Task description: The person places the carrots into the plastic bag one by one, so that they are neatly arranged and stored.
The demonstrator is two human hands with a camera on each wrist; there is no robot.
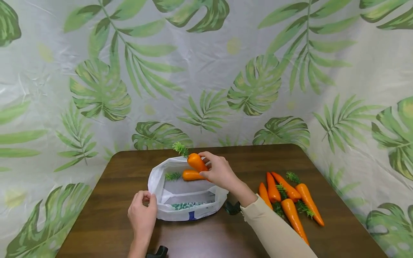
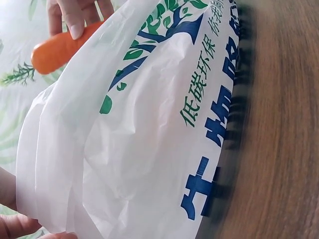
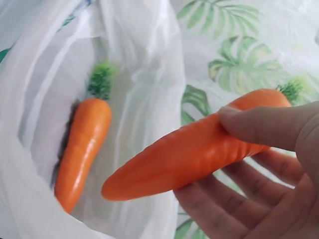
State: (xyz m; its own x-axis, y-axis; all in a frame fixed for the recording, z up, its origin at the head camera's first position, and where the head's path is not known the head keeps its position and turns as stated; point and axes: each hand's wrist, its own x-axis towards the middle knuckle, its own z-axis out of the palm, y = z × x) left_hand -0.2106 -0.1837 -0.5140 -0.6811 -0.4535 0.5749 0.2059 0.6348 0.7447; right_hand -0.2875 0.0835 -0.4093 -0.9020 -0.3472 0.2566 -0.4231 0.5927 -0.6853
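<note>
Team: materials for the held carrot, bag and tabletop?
Held carrot: probably moulded plastic or foam, smooth with a soft sheen; the even orange and fine ridges suggest an imitation.
Bag: likely thin plastic film, semi-matte; it creases and folds softly.
Tabletop: wood or wood-look laminate, satin; brown grain shows, but I can't tell which.

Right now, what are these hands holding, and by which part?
The right hand holds a carrot around its middle, toward the thick end; the left hand holds the bag by its rim.
</note>
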